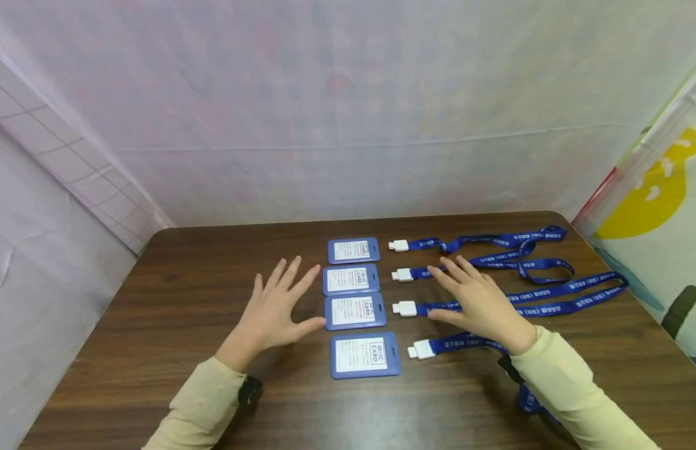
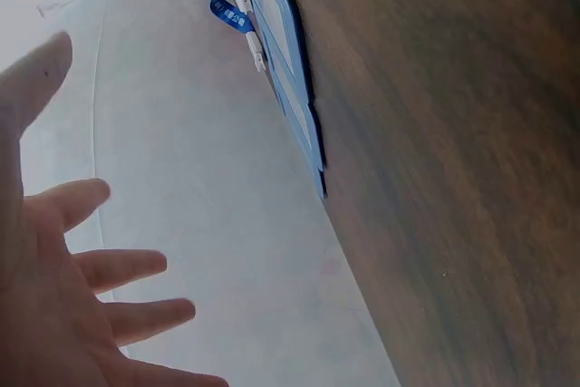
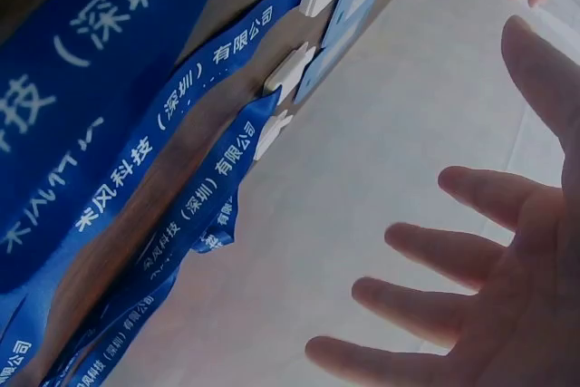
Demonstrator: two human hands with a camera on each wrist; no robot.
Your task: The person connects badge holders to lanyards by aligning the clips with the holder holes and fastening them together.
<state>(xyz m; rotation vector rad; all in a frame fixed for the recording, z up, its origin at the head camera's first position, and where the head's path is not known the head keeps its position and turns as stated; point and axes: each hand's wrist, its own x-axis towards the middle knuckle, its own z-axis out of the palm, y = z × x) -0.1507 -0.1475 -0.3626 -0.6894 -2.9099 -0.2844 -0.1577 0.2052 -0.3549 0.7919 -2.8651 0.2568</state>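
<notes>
Several blue ID card holders with white inserts lie in a column on the table, the nearest card holder (image 1: 365,355) set a little apart from the others. Right of them, several blue lanyards with white clips are laid out, among them the nearest lanyard (image 1: 457,342) and the farthest lanyard (image 1: 511,240). My left hand (image 1: 274,312) is spread above the table just left of the card holders, holding nothing. Over the lanyards my right hand (image 1: 479,306) hovers with fingers spread, partly hiding two of them. Both wrist views show straight, separated fingers and no object in either palm.
The brown wooden table (image 1: 173,300) reaches back to a pale hanging cloth (image 1: 348,125). White sheeting (image 1: 32,262) hangs on the left. On the right is a cloth with a yellow print (image 1: 651,194). Dangling lanyard ends (image 1: 528,400) lie beneath the right forearm.
</notes>
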